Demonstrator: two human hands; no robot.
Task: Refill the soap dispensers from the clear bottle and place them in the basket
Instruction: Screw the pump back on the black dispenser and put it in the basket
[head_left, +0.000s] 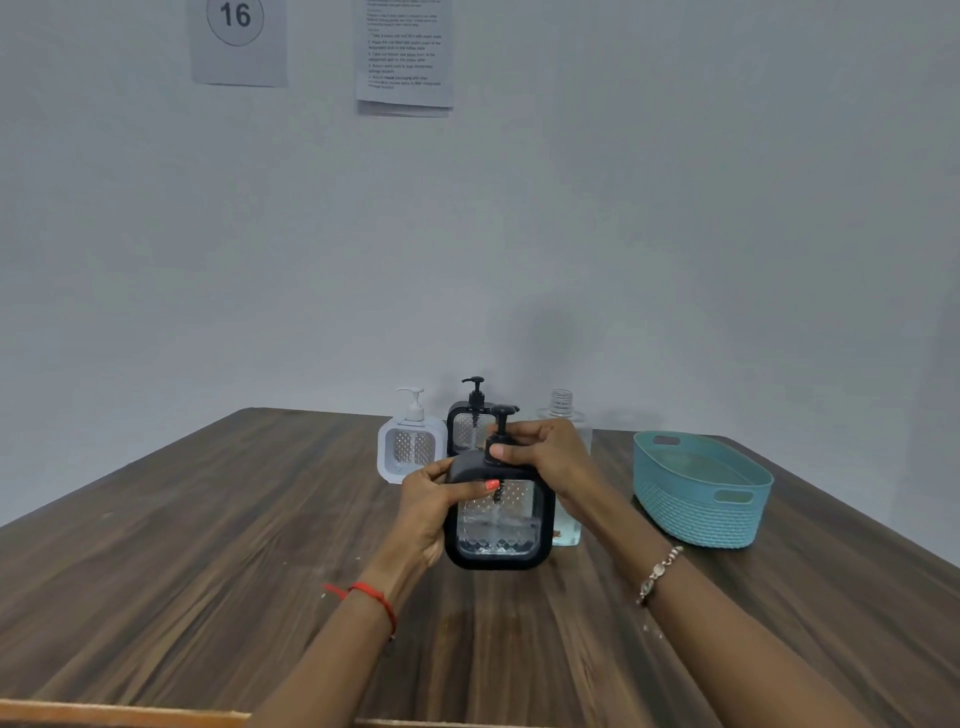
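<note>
A black soap dispenser (497, 525) with a clear patterned window stands on the table at centre, with some clear liquid at its bottom. My left hand (432, 506) grips its left side. My right hand (545, 453) is closed around the black pump collar on its top. Behind it stand a second black dispenser (467, 421) and a white dispenser (412, 447). The clear bottle (563, 410), uncapped, stands behind my right hand and is mostly hidden by it. A teal basket (701, 493) sits to the right with nothing in it.
The dark wood table (208, 545) runs back to a grey wall. Its near edge shows at the bottom of the view. Two paper sheets (405, 52) hang on the wall above.
</note>
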